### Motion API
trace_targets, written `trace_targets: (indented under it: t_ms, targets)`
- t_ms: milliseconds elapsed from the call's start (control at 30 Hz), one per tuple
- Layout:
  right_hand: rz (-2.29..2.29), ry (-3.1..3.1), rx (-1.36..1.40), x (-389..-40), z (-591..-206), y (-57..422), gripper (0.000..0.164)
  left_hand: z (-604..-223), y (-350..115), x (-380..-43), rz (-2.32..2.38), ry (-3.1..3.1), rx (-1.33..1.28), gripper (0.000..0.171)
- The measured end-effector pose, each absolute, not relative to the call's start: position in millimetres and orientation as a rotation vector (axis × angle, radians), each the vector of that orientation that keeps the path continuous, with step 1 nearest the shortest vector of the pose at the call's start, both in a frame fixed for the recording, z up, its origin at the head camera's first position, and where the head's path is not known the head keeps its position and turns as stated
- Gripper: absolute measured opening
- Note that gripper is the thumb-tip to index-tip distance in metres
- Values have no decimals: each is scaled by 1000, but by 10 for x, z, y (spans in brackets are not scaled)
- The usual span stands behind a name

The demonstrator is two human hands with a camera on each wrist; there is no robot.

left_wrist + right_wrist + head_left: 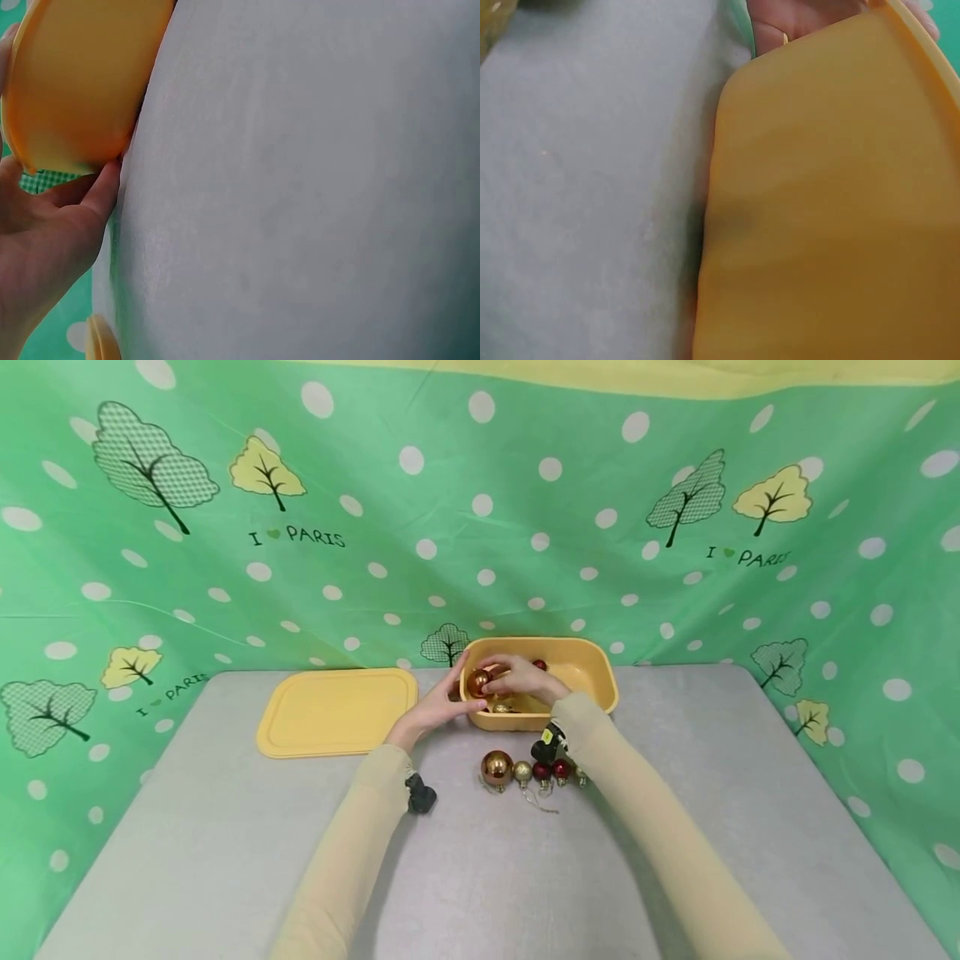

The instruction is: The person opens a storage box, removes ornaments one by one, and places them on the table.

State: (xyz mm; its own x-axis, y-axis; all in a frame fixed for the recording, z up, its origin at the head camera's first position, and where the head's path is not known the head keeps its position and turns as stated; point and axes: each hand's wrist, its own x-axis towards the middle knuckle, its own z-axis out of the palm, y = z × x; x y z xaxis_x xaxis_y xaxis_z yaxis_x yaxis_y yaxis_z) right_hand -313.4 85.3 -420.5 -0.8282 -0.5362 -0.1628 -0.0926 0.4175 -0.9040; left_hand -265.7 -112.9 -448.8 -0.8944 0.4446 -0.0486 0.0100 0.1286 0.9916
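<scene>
My left hand (433, 708) grips the left end of a yellow plastic container (517, 722), thumb along the front rim and fingers toward the back. In the left wrist view, its fingers (101, 195) press the container's outer wall (90, 82). Reaching over the front rim, my right hand (517, 675) holds a shiny copper Christmas bauble (477, 682) inside the container's left part. Below that bauble lies a small gold one (502, 708), and a red one (539, 665) shows behind the right hand. The container's front wall (832, 187) hides the right hand in the right wrist view.
In front of the container, a row of baubles lies on the grey table (480, 877): a large copper one (497, 767), a gold one (522, 772), red ones (561, 768) and another gold one. The yellow lid (337, 714) lies flat at left. A green curtain (480, 527) hangs behind.
</scene>
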Motion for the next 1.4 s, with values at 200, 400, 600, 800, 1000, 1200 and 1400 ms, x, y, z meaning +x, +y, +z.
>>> trace_targets:
  t_ms: [200,400,600,800,1000,1200,1400]
  targets:
    - [-1378,2245,-534,-3103,-4178,835,44,-4481,-1134,-2649,1823,2076,429,98]
    - [-1387,2263,-556,-3045,-4111,933,43,-4491,-1133,-2667,1813,2086,434,99]
    - [-1419,2253,-611,-2932,-4007,1090,46,-4503,-1127,-2687,1799,2100,418,100]
    - [-1478,2218,-664,-2820,-3929,1227,48,-4500,-1118,-2676,1807,2098,388,100]
    - [-1523,2195,-671,-2746,-3885,1335,49,-4492,-1116,-2669,1807,2100,399,101]
    - [-1487,2239,-660,-2671,-3816,1413,48,-4491,-1113,-2678,1791,2117,404,100]
    - [-1433,2292,-712,-2550,-3730,1481,48,-4487,-1117,-2682,1791,2126,407,100]
